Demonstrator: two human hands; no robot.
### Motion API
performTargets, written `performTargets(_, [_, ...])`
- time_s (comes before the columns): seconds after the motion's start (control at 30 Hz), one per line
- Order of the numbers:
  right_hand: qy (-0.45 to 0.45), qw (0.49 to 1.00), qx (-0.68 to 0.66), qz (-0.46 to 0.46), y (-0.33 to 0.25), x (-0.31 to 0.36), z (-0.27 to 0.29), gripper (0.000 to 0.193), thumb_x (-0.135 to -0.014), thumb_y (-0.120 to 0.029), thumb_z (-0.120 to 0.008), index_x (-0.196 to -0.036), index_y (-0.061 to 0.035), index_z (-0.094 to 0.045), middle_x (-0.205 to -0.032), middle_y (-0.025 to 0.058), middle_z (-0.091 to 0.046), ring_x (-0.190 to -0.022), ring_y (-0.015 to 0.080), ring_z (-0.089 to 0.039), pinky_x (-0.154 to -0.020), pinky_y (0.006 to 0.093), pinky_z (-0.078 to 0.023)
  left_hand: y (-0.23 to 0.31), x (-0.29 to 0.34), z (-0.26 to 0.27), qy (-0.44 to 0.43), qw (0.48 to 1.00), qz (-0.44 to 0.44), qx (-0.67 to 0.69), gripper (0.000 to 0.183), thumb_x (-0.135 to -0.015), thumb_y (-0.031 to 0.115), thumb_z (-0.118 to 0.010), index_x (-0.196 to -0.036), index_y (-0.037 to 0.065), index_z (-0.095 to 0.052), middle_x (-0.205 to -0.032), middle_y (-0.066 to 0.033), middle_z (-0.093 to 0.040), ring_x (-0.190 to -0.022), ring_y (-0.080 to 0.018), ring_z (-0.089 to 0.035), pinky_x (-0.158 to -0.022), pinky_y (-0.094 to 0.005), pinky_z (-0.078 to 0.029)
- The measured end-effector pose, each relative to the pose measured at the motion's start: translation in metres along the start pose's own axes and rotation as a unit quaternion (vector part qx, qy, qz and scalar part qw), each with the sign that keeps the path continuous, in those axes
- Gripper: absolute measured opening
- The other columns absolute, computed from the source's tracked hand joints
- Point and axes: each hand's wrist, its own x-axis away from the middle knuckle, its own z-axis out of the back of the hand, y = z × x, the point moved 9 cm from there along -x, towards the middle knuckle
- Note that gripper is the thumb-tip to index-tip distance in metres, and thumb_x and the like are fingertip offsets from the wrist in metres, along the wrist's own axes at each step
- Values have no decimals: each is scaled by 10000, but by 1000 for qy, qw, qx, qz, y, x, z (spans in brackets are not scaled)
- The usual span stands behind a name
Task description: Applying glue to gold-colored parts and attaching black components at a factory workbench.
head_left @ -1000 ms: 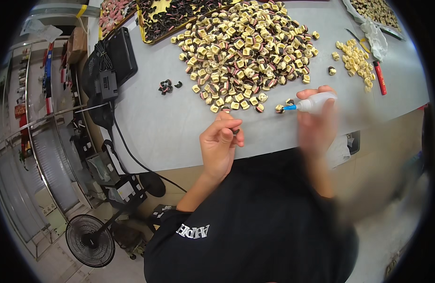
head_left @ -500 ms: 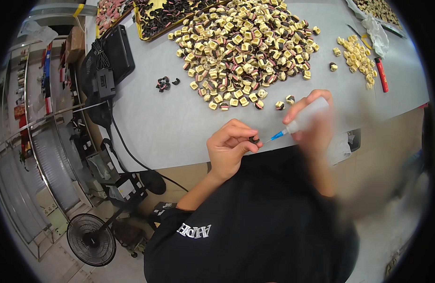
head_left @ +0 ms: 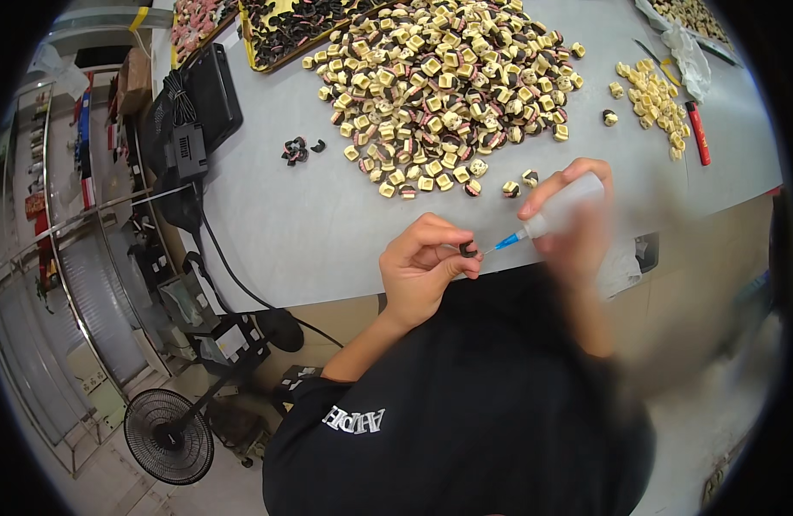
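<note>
Head view: by the left hand (head_left: pixel 418 275), a small dark curved piece (head_left: pixel 468 249) is pinched between thumb and forefinger, above the near part of the grey table (head_left: pixel 259 228). By the right hand (head_left: pixel 578 236), partly blurred, a translucent white bottle (head_left: pixel 572 205) is gripped, the fingers curled around its body. Its blue nozzle (head_left: pixel 507 242) is aimed at the left fingertips, with the thin needle (head_left: pixel 489 251) brought up to the dark piece; whether they touch cannot be told. Beyond both hands' fingers, a large heap of cream, black and pink pieces (head_left: pixel 448 95) is spread. Just past the right fingers, two loose pieces (head_left: pixel 511 188) are seen; farther right, small cream pieces (head_left: pixel 658 107) and a red stick-shaped object (head_left: pixel 698 133) are laid.
</note>
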Motion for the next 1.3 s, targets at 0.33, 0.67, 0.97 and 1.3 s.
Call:
performTargets(0.33, [-5, 1000, 28, -11, 2, 2, -3, 398, -896, -408, -496, -1006, -47, -369, -737, 188, -625, -468, 87, -482, -426, 178, -380, 1, 2, 2, -2, 999, -27, -33, 231, -710, -106, -666, -923, -62, -589, -875, -132, -544, -745, -179, -608, -647, -266, -540])
performTargets(0.67, [0, 996, 86, -5, 4, 2, -4, 399, -903, -429, -450, -971, -47, -356, -673, 188, -599, -385, 76, -393, -371, 183, -329, 5, 1, -1, -12, 997, -41, -65, 245, -676, -90, -701, -904, -59, -616, -831, -130, -568, -706, -177, -607, -627, -262, -531])
performTargets(0.97, [2, 996, 93, 3, 5, 2, -3, 409, -903, -434, -444, -955, -39, -349, -648, 205, -584, -329, 67, -318, -333, 190, -295, 6, 0, -2, -13, 996, -43, -80, 242, -673, -83, -707, -898, -56, -621, -826, -130, -573, -700, -174, -606, -616, -258, -526])
performTargets(1.3, [10, 997, 80, -1, 6, 3, -2, 403, -903, -426, -446, -944, -38, -345, -641, 209, -579, -323, 64, -310, -321, 191, -284, 6, 0, -2, -7, 995, -45, -88, 274, -628, -141, -686, -875, -47, -614, -791, -117, -560, -661, -172, -577, -555, -263, -506])
